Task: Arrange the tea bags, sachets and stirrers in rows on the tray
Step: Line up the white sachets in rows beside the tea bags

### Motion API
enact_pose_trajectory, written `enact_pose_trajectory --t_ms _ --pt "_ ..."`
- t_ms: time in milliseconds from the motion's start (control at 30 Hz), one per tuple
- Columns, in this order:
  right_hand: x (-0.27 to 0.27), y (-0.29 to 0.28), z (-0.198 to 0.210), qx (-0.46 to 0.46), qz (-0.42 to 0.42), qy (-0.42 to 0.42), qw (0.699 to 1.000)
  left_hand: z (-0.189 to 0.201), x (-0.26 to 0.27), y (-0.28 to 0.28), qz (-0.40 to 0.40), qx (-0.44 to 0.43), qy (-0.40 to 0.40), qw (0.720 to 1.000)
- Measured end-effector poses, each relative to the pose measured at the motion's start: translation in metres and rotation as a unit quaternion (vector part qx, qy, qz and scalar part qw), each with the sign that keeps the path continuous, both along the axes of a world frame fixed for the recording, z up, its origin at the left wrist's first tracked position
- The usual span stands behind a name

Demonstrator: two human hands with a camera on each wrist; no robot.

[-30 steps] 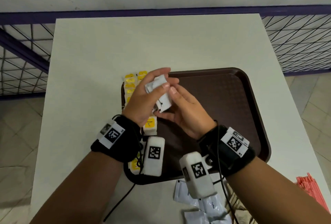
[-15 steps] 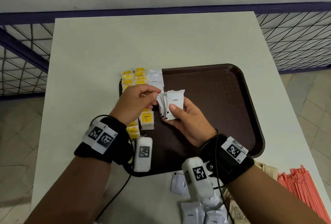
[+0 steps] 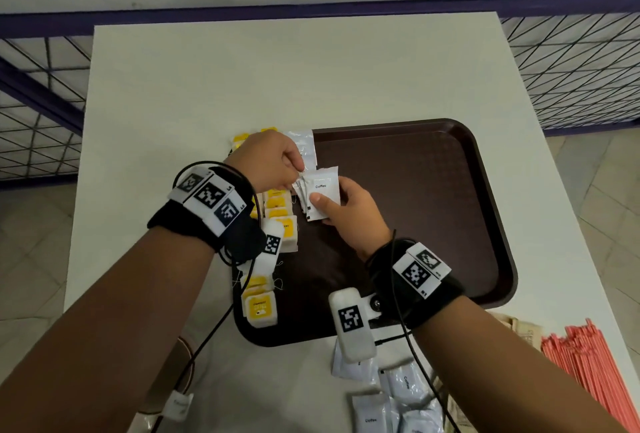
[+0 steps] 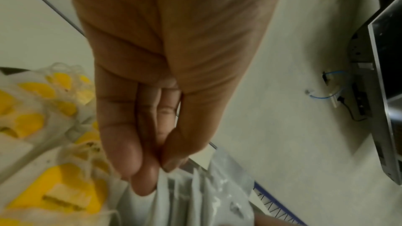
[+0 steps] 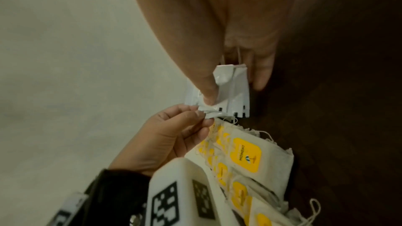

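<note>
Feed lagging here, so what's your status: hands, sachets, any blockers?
Right hand holds fanned coffee sachets over tray. Left hand pinches one sachet's corner. Nothing in the way.

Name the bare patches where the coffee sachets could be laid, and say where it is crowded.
Free: the brown tray floor right of the hands, out to its right rim, and the table beyond its far rim. Crowded: the tray's left edge, lined with yellow tea bags, and the near table corner with loose sachets and red stirrers.

I see a white table (image 3: 311, 79) carrying a brown tray (image 3: 485, 225), loose white sachets (image 3: 398, 394) at the near edge and red stirrers (image 3: 588, 373) on the right.
</note>
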State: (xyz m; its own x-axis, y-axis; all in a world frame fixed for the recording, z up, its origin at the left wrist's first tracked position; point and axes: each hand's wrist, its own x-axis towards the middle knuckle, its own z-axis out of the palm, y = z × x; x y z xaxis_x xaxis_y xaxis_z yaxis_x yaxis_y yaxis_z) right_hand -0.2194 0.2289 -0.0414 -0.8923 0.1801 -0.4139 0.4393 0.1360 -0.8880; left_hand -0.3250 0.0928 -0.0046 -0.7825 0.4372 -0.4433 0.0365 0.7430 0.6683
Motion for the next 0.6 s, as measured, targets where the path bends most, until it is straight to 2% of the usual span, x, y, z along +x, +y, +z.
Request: enact_pose_trajectory --t_ms 67,100,233,433,600 --pt "-0.004 0.001 -0.007 0.103 0.018 -0.008 0.994 -0.001 -0.003 0.001 -0.008 -0.014 0.015 1.0" --pt "-0.005 0.001 -0.009 0.126 0.018 -0.011 0.992 -0.001 -0.004 0.002 -0.015 -0.023 0.028 0.999" --pt "-0.005 0.0 -0.017 0.129 0.016 -0.011 0.991 -0.001 -0.007 0.005 -0.059 -0.064 0.093 0.992" --pt "-0.009 0.005 -0.009 0.096 0.003 0.013 0.995 -0.003 -0.008 0.004 -0.07 -0.126 0.139 0.98" --pt "-0.012 0.007 -0.01 0.126 0.015 0.031 0.991 -0.002 -0.007 0.006 -0.086 -0.166 0.17 0.968"
